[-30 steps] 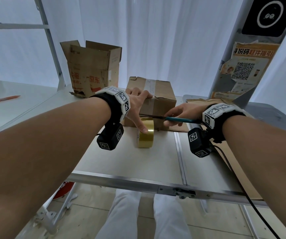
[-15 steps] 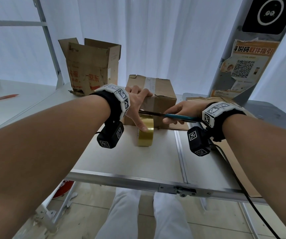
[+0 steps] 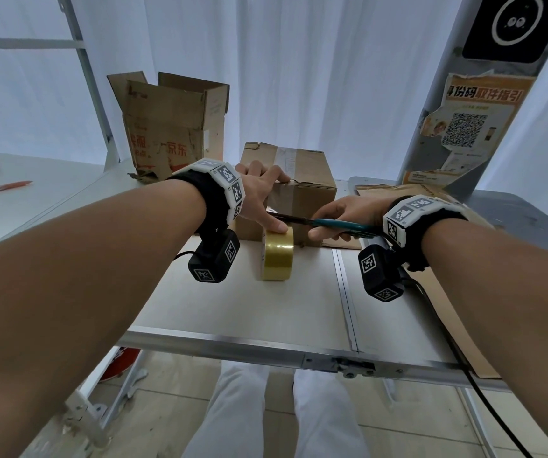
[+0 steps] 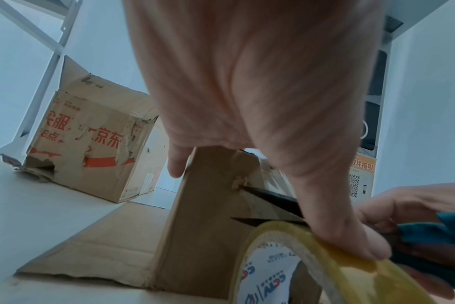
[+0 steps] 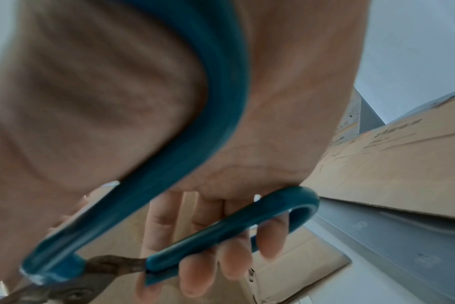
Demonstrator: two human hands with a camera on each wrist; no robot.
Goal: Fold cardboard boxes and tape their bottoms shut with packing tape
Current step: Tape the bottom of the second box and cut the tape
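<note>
A small brown cardboard box (image 3: pixel 305 193) stands on the table with clear tape along its top. In front of it a yellowish tape roll (image 3: pixel 277 256) stands on edge. My left hand (image 3: pixel 267 200) spans both: the fingers lie on the box top and the thumb presses on the roll (image 4: pixel 312 267). My right hand (image 3: pixel 342 216) grips teal-handled scissors (image 3: pixel 332 223). In the left wrist view the scissor blades (image 4: pixel 270 199) are parted just above the roll, against the box (image 4: pixel 208 216) front. The right wrist view shows my fingers through the scissor handles (image 5: pixel 221 232).
A torn open box with red print (image 3: pixel 173 127) stands at the back left. Flat cardboard (image 3: pixel 431 282) lies under my right arm. A grey pillar with a QR poster (image 3: pixel 464 127) rises at the back right. The table's metal front edge (image 3: pixel 266 345) is near.
My right hand has edged the scissors slightly left toward the tape between box and roll. The left hand stays on the box and roll.
</note>
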